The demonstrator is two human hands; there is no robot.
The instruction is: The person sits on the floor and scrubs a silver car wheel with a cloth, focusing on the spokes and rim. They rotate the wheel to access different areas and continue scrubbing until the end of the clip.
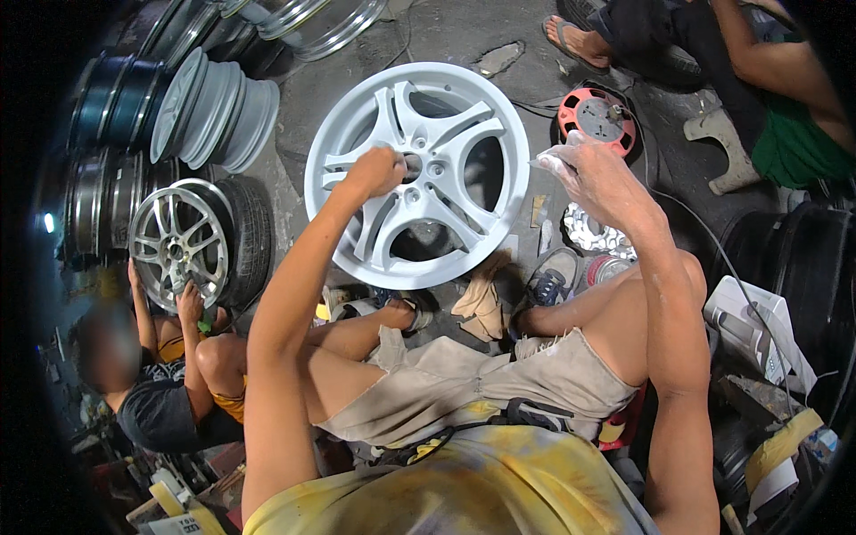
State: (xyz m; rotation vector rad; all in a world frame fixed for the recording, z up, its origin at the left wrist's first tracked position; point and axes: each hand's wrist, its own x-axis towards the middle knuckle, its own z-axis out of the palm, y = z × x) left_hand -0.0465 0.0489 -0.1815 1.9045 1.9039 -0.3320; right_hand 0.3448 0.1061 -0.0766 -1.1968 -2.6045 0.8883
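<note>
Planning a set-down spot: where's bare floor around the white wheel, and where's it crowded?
Widest: floor beyond the white wheel, between the upper-left rims and the sandaled foot, though a flat scrap lies there. Narrower: strip between the wheel and the grey rims to its left. Crowded: right of the wheel, with red reel, shiny metal part and shoe.

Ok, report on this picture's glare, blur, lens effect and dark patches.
In the head view: rounded black fisheye border; a small white glare at far left; smeared blur over the head of the co-worker; murky darkness toward lower left; the white wheel looks bright and fairly sharp.
</note>
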